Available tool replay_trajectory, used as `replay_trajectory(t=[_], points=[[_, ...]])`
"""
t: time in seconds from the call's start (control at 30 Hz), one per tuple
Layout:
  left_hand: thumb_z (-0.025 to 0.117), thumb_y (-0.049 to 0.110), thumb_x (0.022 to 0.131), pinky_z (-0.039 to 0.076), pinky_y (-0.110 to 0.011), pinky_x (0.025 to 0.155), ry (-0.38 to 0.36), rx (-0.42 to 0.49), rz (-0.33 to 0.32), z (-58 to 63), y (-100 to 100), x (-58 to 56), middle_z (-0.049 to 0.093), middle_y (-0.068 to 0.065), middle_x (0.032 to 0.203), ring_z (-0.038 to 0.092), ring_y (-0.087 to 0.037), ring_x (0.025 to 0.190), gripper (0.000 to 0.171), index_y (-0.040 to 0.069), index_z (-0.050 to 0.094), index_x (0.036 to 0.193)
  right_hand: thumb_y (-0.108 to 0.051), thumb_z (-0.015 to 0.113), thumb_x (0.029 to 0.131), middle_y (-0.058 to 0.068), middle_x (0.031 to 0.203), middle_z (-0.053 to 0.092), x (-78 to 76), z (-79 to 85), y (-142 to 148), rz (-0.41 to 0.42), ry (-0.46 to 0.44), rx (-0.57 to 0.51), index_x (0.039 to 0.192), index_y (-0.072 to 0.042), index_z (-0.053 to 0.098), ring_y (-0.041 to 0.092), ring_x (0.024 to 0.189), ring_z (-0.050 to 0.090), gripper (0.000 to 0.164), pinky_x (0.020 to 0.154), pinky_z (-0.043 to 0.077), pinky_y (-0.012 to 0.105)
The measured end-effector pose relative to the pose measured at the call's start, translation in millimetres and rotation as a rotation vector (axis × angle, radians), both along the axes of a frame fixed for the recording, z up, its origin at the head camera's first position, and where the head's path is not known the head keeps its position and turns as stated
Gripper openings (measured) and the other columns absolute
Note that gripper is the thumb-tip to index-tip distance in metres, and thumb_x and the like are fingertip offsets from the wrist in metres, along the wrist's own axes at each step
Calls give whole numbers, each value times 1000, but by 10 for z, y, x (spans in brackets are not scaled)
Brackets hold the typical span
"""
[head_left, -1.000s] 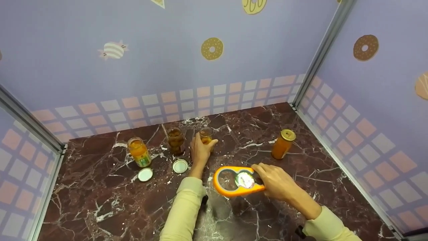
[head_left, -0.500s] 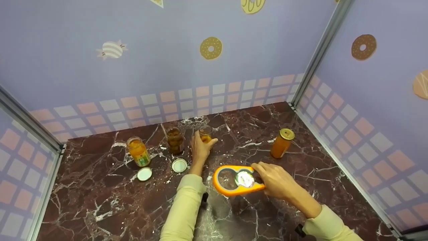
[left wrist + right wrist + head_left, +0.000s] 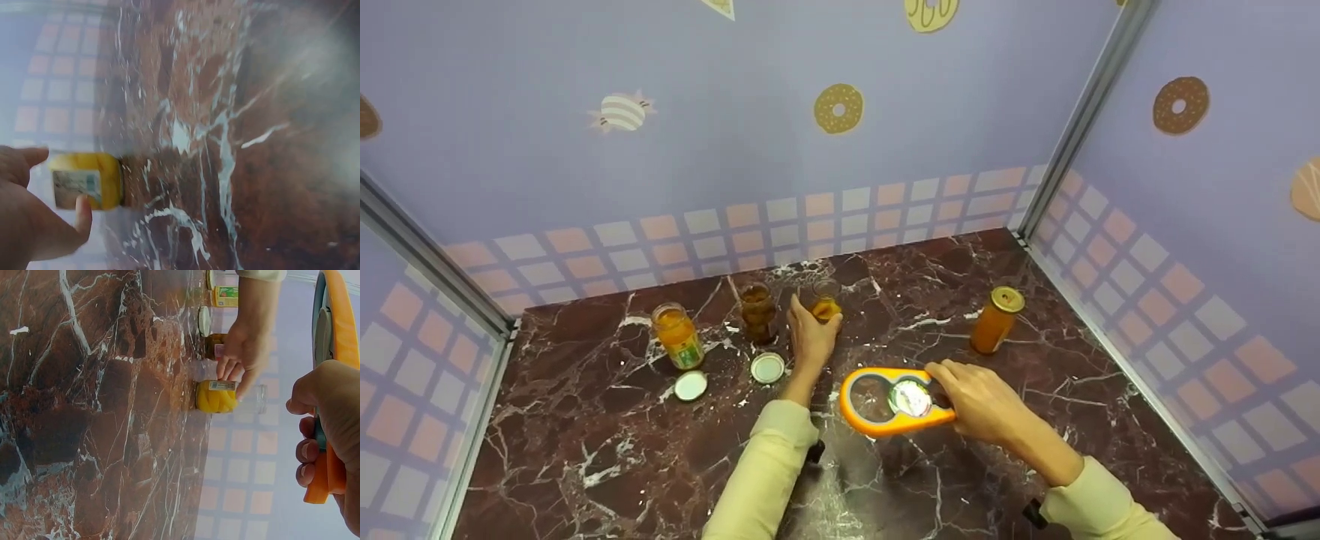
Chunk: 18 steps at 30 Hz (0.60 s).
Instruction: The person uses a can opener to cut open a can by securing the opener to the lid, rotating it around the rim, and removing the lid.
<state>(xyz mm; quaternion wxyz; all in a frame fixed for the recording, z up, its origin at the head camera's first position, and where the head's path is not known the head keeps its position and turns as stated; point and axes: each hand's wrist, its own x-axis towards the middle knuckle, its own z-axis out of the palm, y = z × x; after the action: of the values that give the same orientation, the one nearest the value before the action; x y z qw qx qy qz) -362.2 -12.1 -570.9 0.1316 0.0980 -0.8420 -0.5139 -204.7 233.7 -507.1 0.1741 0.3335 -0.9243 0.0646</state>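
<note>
My left hand (image 3: 812, 339) is beside an open glass jar (image 3: 87, 180) of yellow fruit pieces, its index finger and thumb spread to either side. In the right wrist view the jar of yellow fruit (image 3: 216, 398) stands upright without a lid, the fingertips close to its label. The right hand (image 3: 986, 401) grips the handles of an orange jar opener (image 3: 877, 429), held up over the table. A round metal lid (image 3: 911, 397) shows within the opener's inner ring.
Left of that hand stand an open jar of dark round pieces (image 3: 757, 319) and an open jar of orange contents (image 3: 679, 337). Two loose lids, one (image 3: 767, 368) and another lid (image 3: 691, 385), lie before them. A closed orange jar (image 3: 994, 326) stands at right. Walls border the marble table (image 3: 622, 465).
My left hand has loosened from the yellow fruit jar and drawn slightly back, its fingers straighter. The right hand holds the jar opener in nearly the same place.
</note>
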Motion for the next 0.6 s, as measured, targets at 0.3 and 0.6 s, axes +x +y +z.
replay_trajectory(t=[0.3, 0.6], points=[[68, 19, 84, 44, -38, 85, 128, 218, -100, 116, 2, 589, 52, -17, 107, 53, -29, 97, 56, -5, 42, 127, -11, 74, 65, -5, 84, 49, 17, 20, -25, 0, 0, -2, 118, -10, 53, 13, 65, 47, 57, 61, 47, 33], [55, 17, 92, 51, -41, 80, -216, 934, -624, 150, -21, 1419, 62, -17, 97, 61, -30, 86, 31, -6, 54, 113, -12, 76, 61, -4, 86, 50, 42, 31, -47, 17, 1, -14, 119, -11, 52, 13, 67, 49, 63, 62, 48, 34]])
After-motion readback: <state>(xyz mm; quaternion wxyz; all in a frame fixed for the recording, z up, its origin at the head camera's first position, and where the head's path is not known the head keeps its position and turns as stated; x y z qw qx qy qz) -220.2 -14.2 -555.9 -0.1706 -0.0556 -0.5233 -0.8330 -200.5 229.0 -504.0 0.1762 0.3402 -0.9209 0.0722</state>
